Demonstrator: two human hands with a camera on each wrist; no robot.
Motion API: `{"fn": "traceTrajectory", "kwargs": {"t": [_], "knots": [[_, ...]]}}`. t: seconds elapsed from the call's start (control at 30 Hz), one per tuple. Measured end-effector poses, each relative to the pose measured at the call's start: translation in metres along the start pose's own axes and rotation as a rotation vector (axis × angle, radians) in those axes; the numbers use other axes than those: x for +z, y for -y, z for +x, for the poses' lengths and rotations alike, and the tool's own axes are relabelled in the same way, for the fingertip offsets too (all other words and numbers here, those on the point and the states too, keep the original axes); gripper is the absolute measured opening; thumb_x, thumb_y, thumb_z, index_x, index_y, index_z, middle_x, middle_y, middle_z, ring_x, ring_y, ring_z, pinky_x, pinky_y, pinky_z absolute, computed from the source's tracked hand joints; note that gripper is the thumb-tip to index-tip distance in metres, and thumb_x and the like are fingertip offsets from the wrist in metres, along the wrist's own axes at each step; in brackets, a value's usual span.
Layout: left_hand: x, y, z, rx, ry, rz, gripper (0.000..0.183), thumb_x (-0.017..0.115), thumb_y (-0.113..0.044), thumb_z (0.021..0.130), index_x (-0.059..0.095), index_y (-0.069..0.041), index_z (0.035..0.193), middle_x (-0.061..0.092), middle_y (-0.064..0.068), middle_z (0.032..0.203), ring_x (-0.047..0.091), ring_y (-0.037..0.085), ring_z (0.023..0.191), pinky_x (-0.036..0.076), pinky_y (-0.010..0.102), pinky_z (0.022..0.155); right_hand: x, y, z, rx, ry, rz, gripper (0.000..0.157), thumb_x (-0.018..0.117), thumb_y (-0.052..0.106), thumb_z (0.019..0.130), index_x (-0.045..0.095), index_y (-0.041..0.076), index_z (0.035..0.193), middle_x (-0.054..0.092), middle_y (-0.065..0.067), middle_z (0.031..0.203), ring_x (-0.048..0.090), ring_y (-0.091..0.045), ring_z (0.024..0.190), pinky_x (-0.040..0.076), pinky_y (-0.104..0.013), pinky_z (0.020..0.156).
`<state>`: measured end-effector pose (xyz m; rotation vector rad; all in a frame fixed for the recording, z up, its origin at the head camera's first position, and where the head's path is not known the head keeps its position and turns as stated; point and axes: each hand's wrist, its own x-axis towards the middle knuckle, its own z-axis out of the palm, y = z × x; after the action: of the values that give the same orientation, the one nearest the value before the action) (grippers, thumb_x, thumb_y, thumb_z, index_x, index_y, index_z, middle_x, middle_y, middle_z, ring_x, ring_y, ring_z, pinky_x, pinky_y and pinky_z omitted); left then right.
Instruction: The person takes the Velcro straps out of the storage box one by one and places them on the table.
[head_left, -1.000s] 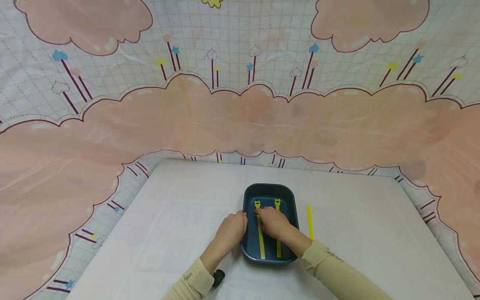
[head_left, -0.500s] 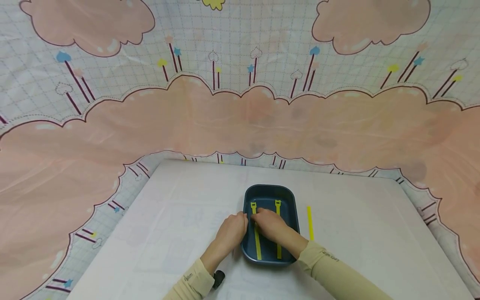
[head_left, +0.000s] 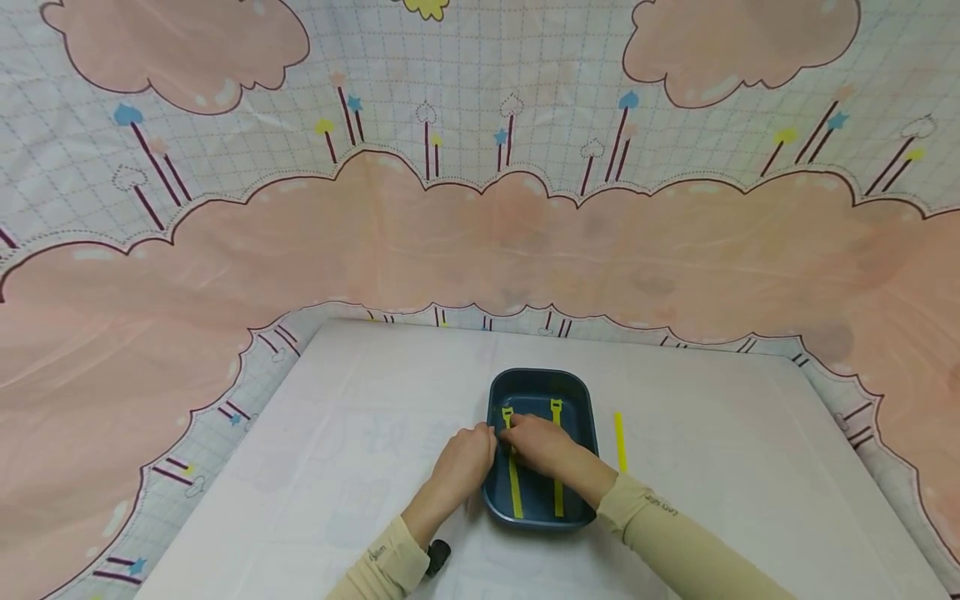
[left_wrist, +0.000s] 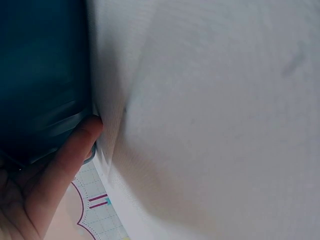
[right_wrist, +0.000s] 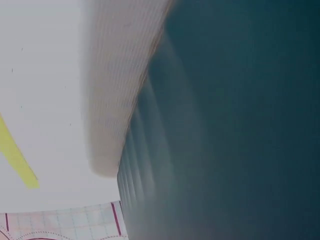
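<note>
A dark blue rectangular tray (head_left: 536, 500) sits on the white table. Curled at its left rim, my left hand (head_left: 467, 458) grips the edge; in the left wrist view one finger (left_wrist: 70, 157) lies along the tray's outer wall. My right hand (head_left: 542, 444) reaches inside, its fingertips pinching the left yellow cable strap (head_left: 515, 492) just below its slotted head. A second yellow cable strap (head_left: 558, 500) lies lengthwise to the right, partly hidden under that hand. In the right wrist view the tray wall fills most of the frame, and the right fingers are out of sight.
Right of the tray, another yellow strip (head_left: 620, 442) lies on the table (head_left: 735, 467), its lower end reaching the right sleeve. A small black object (head_left: 437, 557) is beside the left cuff. A patterned pink and white cloth (head_left: 480, 242) hangs behind and around the table.
My right hand has shifted the left strap leftward, closer to the tray's left wall, and straightened it slightly. Over the last half second it has barely moved. The left hand stays at the rim.
</note>
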<state>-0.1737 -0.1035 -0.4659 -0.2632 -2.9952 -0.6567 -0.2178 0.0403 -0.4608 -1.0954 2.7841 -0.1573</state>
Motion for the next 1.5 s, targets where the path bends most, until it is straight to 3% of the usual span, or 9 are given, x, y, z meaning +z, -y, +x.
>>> {"fn": "traceTrajectory", "kwargs": {"t": [0.23,0.47,0.87,1.03,1.23,1.5], "knots": [[0.001,0.0,0.002,0.008,0.003,-0.008,0.032,0.048,-0.013,0.102,0.054,-0.002,0.073,0.046,0.004,0.056,0.046,0.013,0.047,0.039,0.026,0.045,-0.003,-0.004,0.0,-0.067,0.014,-0.029,0.021,0.077,0.016,0.085,0.074,0.014,0.106,0.058,0.001,0.085,0.05,-0.01,0.072,0.05,-0.024,0.07],[0.002,0.001,0.001,0.03,-0.02,0.022,0.031,0.049,-0.012,0.101,0.054,-0.002,0.072,0.051,0.008,0.058,0.051,0.016,0.049,0.041,0.03,0.045,-0.001,-0.006,0.001,-0.184,0.004,-0.255,0.021,0.069,0.02,0.092,0.071,0.02,0.113,0.063,0.0,0.098,0.055,-0.014,0.084,0.053,-0.03,0.079],[0.005,0.003,0.0,0.045,-0.054,0.023,0.03,0.051,-0.01,0.1,0.052,-0.003,0.07,0.05,0.008,0.056,0.051,0.017,0.048,0.04,0.03,0.044,-0.011,-0.011,-0.005,-0.375,-0.073,-0.464,0.021,0.068,0.021,0.093,0.071,0.024,0.114,0.066,0.005,0.105,0.056,-0.012,0.091,0.049,-0.024,0.08],[0.004,0.003,-0.001,0.047,-0.073,0.022,0.031,0.052,-0.009,0.099,0.051,-0.003,0.069,0.049,0.009,0.055,0.053,0.019,0.047,0.039,0.031,0.044,-0.019,-0.015,-0.009,-0.387,-0.108,-0.505,0.02,0.068,0.019,0.092,0.07,0.024,0.111,0.066,0.005,0.108,0.056,-0.013,0.097,0.049,-0.028,0.085],[0.003,0.002,-0.002,0.052,-0.081,0.023,0.032,0.052,-0.009,0.099,0.051,-0.003,0.068,0.049,0.009,0.054,0.052,0.018,0.046,0.037,0.03,0.043,-0.034,-0.021,-0.017,-0.378,-0.175,-0.504,0.018,0.07,0.016,0.09,0.068,0.022,0.107,0.065,0.004,0.107,0.056,-0.014,0.095,0.048,-0.026,0.081],[0.0,-0.001,-0.001,-0.002,-0.016,-0.007,0.033,0.048,-0.012,0.102,0.052,-0.002,0.071,0.048,0.008,0.055,0.046,0.016,0.047,0.038,0.031,0.044,-0.055,-0.032,-0.034,-0.34,-0.327,-0.495,0.017,0.072,0.013,0.089,0.068,0.019,0.105,0.065,0.002,0.106,0.056,-0.017,0.095,0.048,-0.03,0.081]]}}
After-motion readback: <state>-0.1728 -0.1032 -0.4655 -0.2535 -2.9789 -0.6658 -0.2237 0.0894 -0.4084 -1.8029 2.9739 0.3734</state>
